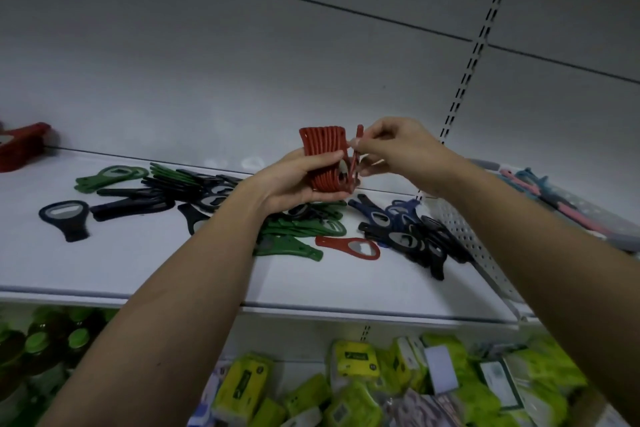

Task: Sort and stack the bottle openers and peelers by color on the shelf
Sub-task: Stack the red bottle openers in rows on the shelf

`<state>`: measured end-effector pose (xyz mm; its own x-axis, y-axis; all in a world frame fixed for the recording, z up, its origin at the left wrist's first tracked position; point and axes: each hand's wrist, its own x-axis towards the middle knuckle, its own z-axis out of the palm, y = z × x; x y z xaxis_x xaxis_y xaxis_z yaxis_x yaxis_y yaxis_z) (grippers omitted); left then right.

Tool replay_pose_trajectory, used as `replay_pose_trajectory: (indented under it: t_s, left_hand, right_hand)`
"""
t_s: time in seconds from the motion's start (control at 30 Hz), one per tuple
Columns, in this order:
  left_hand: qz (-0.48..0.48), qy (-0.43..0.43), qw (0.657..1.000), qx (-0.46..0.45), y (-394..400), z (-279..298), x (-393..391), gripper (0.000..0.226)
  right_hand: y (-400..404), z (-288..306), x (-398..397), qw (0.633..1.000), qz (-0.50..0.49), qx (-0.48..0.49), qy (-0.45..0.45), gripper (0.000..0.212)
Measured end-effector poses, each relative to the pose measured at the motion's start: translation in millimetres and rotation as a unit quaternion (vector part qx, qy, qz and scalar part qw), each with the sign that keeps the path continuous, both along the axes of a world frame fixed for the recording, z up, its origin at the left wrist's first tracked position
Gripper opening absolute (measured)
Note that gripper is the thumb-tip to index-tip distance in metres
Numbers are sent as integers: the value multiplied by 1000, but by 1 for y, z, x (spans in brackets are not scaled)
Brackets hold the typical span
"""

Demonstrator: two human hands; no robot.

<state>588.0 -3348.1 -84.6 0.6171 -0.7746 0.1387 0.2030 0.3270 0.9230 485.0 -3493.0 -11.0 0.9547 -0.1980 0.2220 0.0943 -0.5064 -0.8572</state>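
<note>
We hold red opener stack (pixel 323 158) in left hand (pixel 294 180), fingers curled round it, above shelf (pixel 138 263). Right hand (pixel 391 149) pinches single red opener (pixel 356 158), long axis upright, touching stack's right face. One red opener on shelf (pixel 348 247) lies below, nearer right hand.

Stack of red plastic bottle openers (pixel 323 158) held upright above white shelf (pixel 138 263). One red opener (pixel 356 156) edge-on beside stack. Single red opener (pixel 348 247) flat near front edge; green (pixel 298 236), black (pixel 166 194), blue (pixel 398 218) piles mid-shelf.
</note>
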Motion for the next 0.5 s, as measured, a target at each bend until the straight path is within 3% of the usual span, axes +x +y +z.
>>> replay_pose_trajectory:
  t_s: [0.1,0.3,0.4,0.5]
  left_hand:
    - [-16,-10,1000,-1,-2,-4,2,45]
    - [53,30,996,-66,-2,-2,9,27]
    - [78,72,987,-117,-2,-1,17,26]
    - [96,96,980,-146,-2,-1,22,26]
  right_hand:
    - [6,-4,13,1000,-7,10,-7,25]
    - [10,-17,7,995,-55,30,-77,17]
    - [6,-33,-10,985,25,-151,78,13]
    - [5,-52,-13,922,87,-329,186,21]
